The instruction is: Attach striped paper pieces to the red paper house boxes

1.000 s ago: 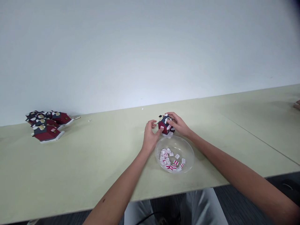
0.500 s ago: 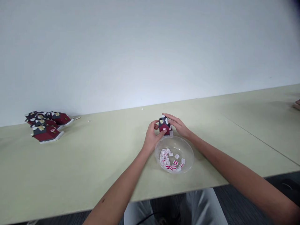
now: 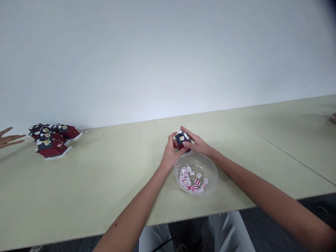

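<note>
A small toy house [image 3: 181, 139] with dark red walls and a dark roof patched with white and cream is held between both hands, just behind a clear bowl. My left hand [image 3: 170, 153] grips its left side, fingers and thumb closed round it. From the right, my right hand [image 3: 197, 143] clasps it too, with the thumb across the front. The fingers cover much of the walls. In the clear plastic bowl [image 3: 214, 171] lie several small white pieces [image 3: 185, 181], some striped red.
Several similar red houses [image 3: 52, 148] stand clustered at the far left by the wall [image 3: 168, 59]. Another person's hand [image 3: 10, 139] reaches in at the left edge. A brownish object [image 3: 333, 118] shows at the right edge of the table [image 3: 105, 189].
The house has turned and tilted so its roof faces me more. My right thumb has come onto its front. Another person's hand has appeared at the left edge.
</note>
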